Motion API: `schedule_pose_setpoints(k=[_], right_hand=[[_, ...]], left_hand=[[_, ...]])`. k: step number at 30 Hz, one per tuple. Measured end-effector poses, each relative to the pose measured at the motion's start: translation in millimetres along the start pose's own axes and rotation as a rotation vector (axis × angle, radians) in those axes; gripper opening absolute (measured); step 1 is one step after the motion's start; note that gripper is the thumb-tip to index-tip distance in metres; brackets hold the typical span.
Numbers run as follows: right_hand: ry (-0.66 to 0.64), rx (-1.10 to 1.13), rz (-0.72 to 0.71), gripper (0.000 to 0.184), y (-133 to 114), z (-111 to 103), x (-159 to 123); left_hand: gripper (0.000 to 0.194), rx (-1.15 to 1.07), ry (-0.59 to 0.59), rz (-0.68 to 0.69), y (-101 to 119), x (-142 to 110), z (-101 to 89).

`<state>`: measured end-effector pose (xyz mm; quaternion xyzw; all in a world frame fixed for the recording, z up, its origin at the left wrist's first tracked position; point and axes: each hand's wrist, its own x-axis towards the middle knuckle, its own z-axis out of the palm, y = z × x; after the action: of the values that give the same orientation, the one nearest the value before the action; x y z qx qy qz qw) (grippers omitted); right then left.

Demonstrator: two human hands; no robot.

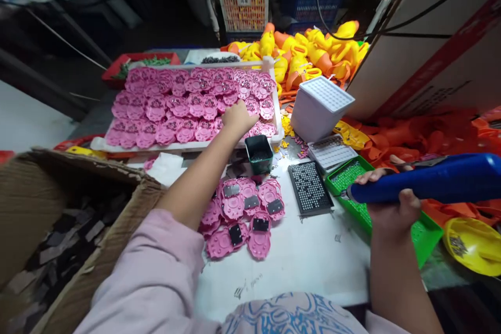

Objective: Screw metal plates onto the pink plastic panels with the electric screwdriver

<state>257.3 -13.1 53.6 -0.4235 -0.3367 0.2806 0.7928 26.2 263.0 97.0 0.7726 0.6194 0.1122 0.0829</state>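
My left hand [239,117] reaches over the white tray [278,120] of pink plastic shells [178,107]. Its fingers are curled down at the shells' right side, and what they grip is hidden. My right hand [395,209] is wrapped around a blue electric screwdriver [434,180] held sideways, its bit pointing left near the edge of a black perforated screw tray [311,188]. On the white work surface [289,266], between my arms, lie several pink shells with dark rectangular pieces [260,225] on them. A dark square cup [259,154] stands just behind these.
A cardboard box [129,209] of dark flat pieces stands at left. A green tray [425,237] lies under my right wrist, with a yellow bowl [475,245] beyond. White perforated blocks [321,109], yellow toy parts [309,52] and orange parts [422,141] fill the back and right.
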Motion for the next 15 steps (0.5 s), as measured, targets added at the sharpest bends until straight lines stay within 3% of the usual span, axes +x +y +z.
schedule_pose_setpoints(k=[4,8,12,15], right_hand=[[-0.032,0.022,-0.006,0.037,5.9,-0.7,3.0],[-0.055,0.031,0.004,0.042,12.3,-3.9,2.5],[-0.052,0.048,0.039,0.047,13.7,-5.5,1.9],[-0.058,0.066,0.055,0.051,11.5,-5.3,1.8]], left_hand=[[0.089,0.046,0.075,-0.018,9.4,21.8,23.0],[0.090,0.107,0.074,-0.061,7.7,37.6,31.7],[0.088,0.143,0.049,-0.103,5.5,44.4,26.1],[0.088,0.087,0.067,-0.084,7.0,37.7,9.3]])
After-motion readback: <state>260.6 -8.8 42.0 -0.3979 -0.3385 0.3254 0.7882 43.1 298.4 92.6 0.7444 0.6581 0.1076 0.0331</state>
